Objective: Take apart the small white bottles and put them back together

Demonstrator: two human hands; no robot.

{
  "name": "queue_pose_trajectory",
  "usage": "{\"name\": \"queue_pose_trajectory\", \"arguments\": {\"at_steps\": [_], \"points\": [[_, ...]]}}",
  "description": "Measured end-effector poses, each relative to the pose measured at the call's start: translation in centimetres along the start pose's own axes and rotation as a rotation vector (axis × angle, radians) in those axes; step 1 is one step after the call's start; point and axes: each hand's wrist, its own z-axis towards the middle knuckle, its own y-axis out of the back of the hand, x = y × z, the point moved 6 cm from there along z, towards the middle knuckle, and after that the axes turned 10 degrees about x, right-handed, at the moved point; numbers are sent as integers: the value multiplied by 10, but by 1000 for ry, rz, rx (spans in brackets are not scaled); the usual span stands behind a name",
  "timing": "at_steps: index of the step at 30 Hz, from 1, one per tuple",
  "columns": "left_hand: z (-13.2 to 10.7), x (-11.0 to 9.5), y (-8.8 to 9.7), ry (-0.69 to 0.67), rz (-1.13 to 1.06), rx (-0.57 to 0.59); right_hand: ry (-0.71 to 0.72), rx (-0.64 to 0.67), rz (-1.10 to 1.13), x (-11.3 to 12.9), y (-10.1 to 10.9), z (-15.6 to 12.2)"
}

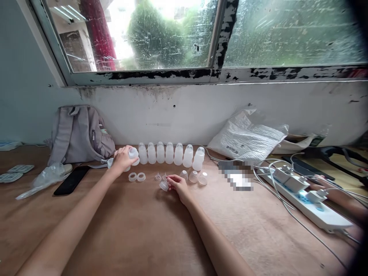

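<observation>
My left hand (122, 158) is closed around a small open-topped translucent baby bottle (133, 152) at the left end of a row. Part of another pale bottle (110, 163) shows behind that wrist. In the row to the right, several capped baby bottles (169, 153) stand upright. My right hand (178, 187) pinches a bottle collar with a nipple (163, 186) just above the table. Near it lie two clear nipples (158, 177). Further left are two white collar rings (141, 176). Right of the hand, three clear dome caps (193, 176) sit on the table.
A grey backpack (82, 134), black phone (71, 180) and plastic bag (51, 178) lie at left. On the right are a silver mailer bag (247, 134), a power strip (324, 214) with chargers and cables, and another person's arm (342, 197). The wooden table (138, 234) meets a window wall.
</observation>
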Motion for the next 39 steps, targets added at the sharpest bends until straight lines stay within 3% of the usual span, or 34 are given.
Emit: {"name": "queue_pose_trajectory", "arguments": {"at_steps": [4, 10, 21, 25, 28, 32, 36, 39], "points": [[31, 18, -3, 120, 138, 151, -2, 7, -26, -1, -1, 1], [37, 26, -25, 129, 140, 237, 22, 24, -43, -2, -1, 2], [37, 32, -40, 85, 18, 201, 11, 47, -70, -3, -2, 1], [34, 28, -35, 58, -39, 116, 14, 46, -64, -4, -1, 2], [26, 14, -22, -2, -26, -13, 20, 46, -67, -6, -1, 3], [-5, -27, -12, -192, -100, -184, 13, 40, -72, -8, -2, 4], [-55, -72, -41, -384, -277, -90, 38, 27, -88, -4, -3, 2], [-86, -89, -73, -409, -322, 3, 60, 17, -124, 1, -4, -1]]}}
